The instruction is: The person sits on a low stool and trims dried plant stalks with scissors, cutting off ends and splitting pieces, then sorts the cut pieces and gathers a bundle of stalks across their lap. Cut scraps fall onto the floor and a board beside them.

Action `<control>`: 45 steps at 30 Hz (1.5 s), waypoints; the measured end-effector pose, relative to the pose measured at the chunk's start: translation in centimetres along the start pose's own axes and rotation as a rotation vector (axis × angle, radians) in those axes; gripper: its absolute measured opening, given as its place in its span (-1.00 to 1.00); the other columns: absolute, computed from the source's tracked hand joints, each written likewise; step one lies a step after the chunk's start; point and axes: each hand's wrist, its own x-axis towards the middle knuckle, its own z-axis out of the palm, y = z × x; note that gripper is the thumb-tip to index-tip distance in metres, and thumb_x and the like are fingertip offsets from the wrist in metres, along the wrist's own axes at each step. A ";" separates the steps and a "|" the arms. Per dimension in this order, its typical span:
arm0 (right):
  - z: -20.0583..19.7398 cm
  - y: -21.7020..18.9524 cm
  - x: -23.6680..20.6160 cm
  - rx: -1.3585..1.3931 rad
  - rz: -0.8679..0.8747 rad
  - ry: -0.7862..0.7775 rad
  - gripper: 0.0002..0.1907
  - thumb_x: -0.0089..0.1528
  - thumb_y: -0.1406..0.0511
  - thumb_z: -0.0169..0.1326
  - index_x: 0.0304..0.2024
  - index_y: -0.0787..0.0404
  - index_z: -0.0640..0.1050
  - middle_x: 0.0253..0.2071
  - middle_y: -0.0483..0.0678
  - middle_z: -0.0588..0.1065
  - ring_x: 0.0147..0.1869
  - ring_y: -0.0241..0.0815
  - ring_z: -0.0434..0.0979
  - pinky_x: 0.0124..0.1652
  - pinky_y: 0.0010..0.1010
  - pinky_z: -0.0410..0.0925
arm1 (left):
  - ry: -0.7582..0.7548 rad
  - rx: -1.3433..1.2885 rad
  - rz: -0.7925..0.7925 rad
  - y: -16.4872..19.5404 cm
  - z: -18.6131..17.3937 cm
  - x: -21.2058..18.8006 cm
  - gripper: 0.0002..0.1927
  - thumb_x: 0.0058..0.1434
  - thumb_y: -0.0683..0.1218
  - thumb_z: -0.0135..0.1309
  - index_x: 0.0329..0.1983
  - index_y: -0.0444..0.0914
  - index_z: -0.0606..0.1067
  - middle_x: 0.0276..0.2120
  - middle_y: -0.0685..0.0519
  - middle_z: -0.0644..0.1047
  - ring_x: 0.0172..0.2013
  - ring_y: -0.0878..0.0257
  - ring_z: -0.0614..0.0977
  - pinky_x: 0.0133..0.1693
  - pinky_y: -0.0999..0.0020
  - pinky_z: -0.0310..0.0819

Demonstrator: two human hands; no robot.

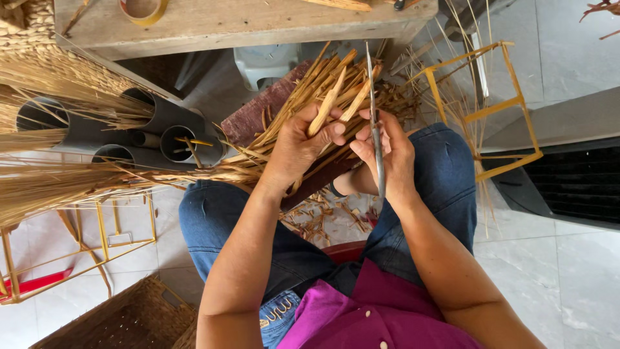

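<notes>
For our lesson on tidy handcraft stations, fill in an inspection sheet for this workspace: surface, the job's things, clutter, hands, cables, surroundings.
Surface: a dark wooden board rests across the lap, under the straw; the floor is pale tile.
Job's things: a bundle of dry reed strips and a thin metal blade.
Clutter: reed offcuts lie on the floor between the knees.
Hands: the left hand has its grip on a reed strip; the right hand holds the blade upright beside it.
Cables: nothing seen.
Surroundings: grey pipes holding straw, yellow wire frames, a woven basket, a wooden bench with a tape roll.
</notes>
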 end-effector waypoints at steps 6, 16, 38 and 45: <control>-1.3 -0.5 1.2 -0.026 -0.055 0.015 -0.44 0.29 0.27 0.30 0.28 0.27 0.43 -0.15 -0.17 0.46 -0.12 -0.41 0.47 -0.06 -0.56 0.41 | -0.018 -0.039 0.014 0.8 2.2 1.4 -0.82 0.43 -0.17 0.10 0.04 -0.34 0.51 -0.26 0.12 0.56 -0.24 0.41 0.62 -0.12 0.49 0.55; 3.8 -1.7 2.2 0.075 0.103 0.146 -0.75 0.37 0.41 0.18 0.09 0.32 0.52 -0.50 -0.16 0.36 -0.54 -0.43 0.28 -0.53 -0.56 0.15 | -0.013 0.138 -0.060 2.7 -2.3 1.2 -0.82 0.41 -0.08 0.10 -0.07 -0.30 0.54 -0.38 0.16 0.62 -0.33 0.45 0.61 -0.29 0.54 0.49; 12.7 -3.0 3.3 0.218 0.059 0.093 -0.64 0.45 0.16 0.07 0.13 0.31 0.45 -0.41 -0.06 0.43 -0.51 -0.33 0.35 -0.49 -0.50 0.27 | 0.416 1.251 -0.239 -3.9 -21.4 7.8 -0.74 0.29 0.07 0.18 -0.12 -0.19 0.56 -0.36 -0.16 0.63 -0.32 -0.11 0.70 -0.28 0.02 0.60; 13.8 -3.1 1.9 0.194 0.097 0.109 -0.65 0.45 0.17 0.08 0.11 0.32 0.46 -0.40 -0.05 0.43 -0.50 -0.32 0.35 -0.48 -0.52 0.24 | 0.362 1.245 -0.372 -10.0 -22.5 5.6 -0.62 0.17 0.09 0.27 -0.11 -0.24 0.53 -0.20 -0.23 0.61 -0.16 -0.19 0.65 -0.13 -0.02 0.56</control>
